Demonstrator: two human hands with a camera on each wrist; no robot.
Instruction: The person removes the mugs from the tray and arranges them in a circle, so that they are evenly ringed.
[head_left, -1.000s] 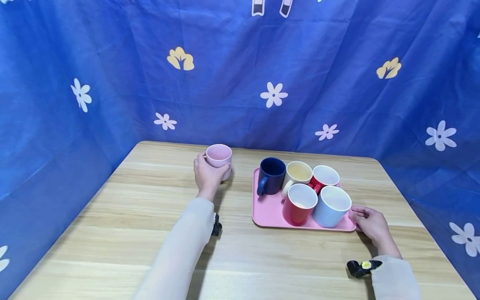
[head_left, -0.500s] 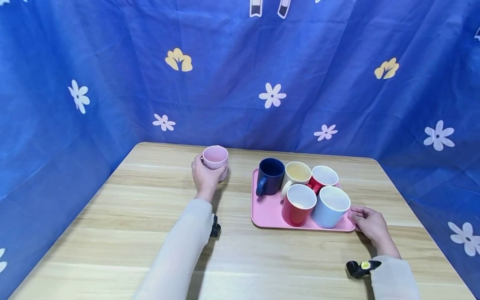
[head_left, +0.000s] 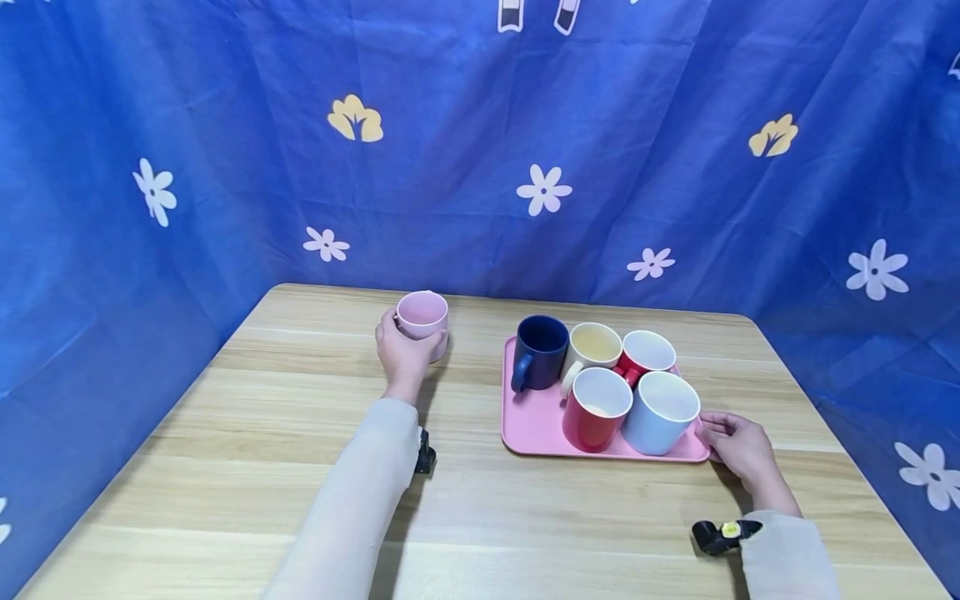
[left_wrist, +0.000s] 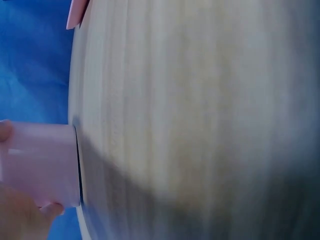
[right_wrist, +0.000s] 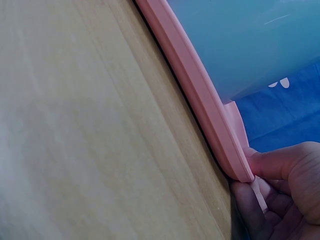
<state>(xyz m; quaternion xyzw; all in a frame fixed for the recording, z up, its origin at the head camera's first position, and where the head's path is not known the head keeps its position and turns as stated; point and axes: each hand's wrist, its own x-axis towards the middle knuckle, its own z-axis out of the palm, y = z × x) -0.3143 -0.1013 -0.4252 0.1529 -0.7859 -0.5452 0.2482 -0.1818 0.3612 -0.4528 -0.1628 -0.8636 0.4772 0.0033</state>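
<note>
My left hand point(head_left: 405, 354) grips a pink mug point(head_left: 422, 310) near the table's back edge, thumb on its right side. In the left wrist view the mug point(left_wrist: 45, 160) has its base at or very close to the tabletop; I cannot tell if it touches. With thumb and fingers, my right hand point(head_left: 742, 450) pinches the right front corner of a pink tray point(head_left: 528, 429). On that tray stand a dark blue mug point(head_left: 542, 354), a cream mug point(head_left: 595, 343), a red mug point(head_left: 597, 410), another red mug point(head_left: 649, 352) and a light blue mug point(head_left: 662, 414).
A wooden table point(head_left: 262, 433) carries everything. Behind it and along both sides hangs a blue curtain point(head_left: 450, 208) with flowers. The light blue mug point(right_wrist: 245, 40) stands close to the pinched tray corner.
My left hand has slid slightly to the left with the pink mug. The right hand keeps its hold on the tray, and the mugs on it have not moved.
</note>
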